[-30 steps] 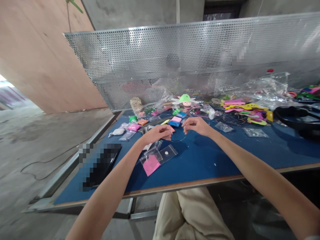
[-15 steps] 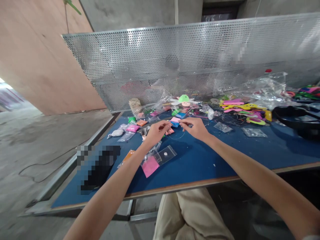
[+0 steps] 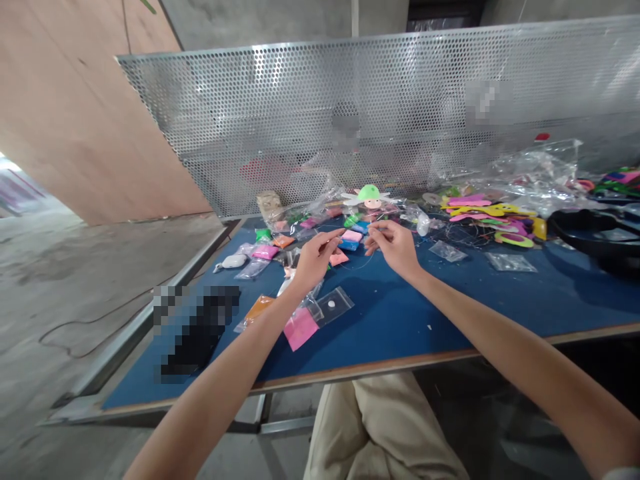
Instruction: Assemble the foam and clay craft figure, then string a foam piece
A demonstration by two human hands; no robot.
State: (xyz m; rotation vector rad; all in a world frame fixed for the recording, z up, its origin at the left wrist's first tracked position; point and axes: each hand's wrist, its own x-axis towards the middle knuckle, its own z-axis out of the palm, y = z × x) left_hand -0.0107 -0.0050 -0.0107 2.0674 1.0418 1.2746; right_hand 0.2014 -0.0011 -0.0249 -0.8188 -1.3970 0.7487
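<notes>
My left hand and my right hand are raised a little above the blue table, close together, each with fingers pinched. A thin clear thread sags between them in a loop. Just beyond the hands lie small packets of coloured clay in pink, blue, green and orange. Below my left hand are a pink foam piece and a small clear zip bag with a white dot inside.
A perforated metal screen stands along the table's far edge. Coloured foam shapes and clear plastic bags lie at the back right, beside a black tray. A dark blurred object rests near the left edge.
Both hands have moved away from me and risen slightly, drawing closer to the clay packets. The thread loop has moved with them.
</notes>
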